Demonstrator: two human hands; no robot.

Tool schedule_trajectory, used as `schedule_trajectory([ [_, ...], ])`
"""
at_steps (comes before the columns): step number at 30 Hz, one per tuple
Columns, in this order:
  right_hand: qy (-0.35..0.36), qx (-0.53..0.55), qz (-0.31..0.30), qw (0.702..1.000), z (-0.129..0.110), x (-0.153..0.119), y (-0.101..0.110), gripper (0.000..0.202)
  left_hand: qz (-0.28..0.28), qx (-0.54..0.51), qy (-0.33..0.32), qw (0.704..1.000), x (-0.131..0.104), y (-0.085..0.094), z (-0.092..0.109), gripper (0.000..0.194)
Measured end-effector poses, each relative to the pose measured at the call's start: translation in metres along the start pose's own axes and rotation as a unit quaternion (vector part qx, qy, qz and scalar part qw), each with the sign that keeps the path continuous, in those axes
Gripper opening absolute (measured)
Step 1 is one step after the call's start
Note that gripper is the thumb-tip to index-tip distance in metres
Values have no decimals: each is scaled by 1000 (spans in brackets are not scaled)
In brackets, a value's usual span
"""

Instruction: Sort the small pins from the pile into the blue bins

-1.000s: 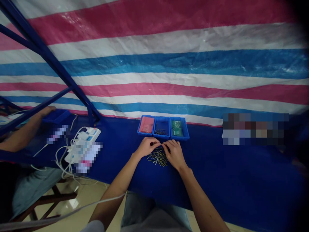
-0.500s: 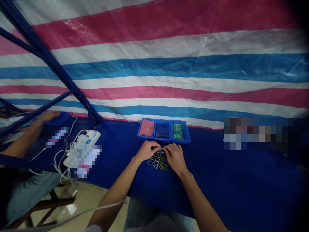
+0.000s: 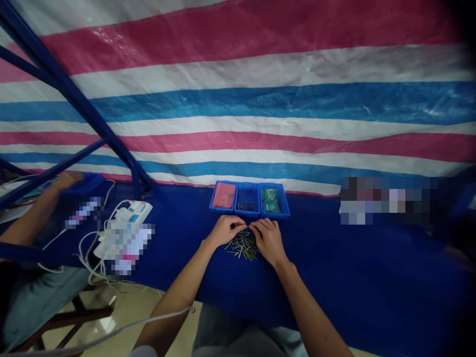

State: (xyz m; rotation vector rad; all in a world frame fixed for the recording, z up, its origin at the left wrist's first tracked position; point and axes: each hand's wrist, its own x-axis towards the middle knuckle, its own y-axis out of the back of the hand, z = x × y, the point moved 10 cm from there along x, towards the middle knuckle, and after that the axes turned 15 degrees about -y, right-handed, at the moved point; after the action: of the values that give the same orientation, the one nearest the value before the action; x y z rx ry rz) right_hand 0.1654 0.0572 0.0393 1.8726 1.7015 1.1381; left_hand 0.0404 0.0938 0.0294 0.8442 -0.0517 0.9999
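Note:
My left hand point(image 3: 223, 231) and my right hand point(image 3: 269, 239) rest on the blue table cover, fingertips almost meeting above a heap of several thin metal pins point(image 3: 242, 245). The fingers of both hands are pinched together; something small seems to sit between them, too tiny to make out. Just beyond the hands stand three small blue bins side by side: a left bin point(image 3: 223, 196) with pink content, a middle bin point(image 3: 247, 199) with a few pins, and a right bin point(image 3: 274, 200) with green content.
A white power strip with tangled cables point(image 3: 124, 225) lies to the left on the table. Another person's arm point(image 3: 35, 210) reaches to a blue bin at far left. A striped tarp point(image 3: 260, 99) hangs behind, and blue metal bars point(image 3: 74, 94) cross the upper left.
Both hands stay over the pin heap with only small finger motion. The view has shifted slightly.

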Motion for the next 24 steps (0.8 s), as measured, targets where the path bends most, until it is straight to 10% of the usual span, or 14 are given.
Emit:
schedule_trajectory([
  [24,2,0,12,1000,-1,0,3,21,16,2,-16,1000,-2,2,-1,25],
])
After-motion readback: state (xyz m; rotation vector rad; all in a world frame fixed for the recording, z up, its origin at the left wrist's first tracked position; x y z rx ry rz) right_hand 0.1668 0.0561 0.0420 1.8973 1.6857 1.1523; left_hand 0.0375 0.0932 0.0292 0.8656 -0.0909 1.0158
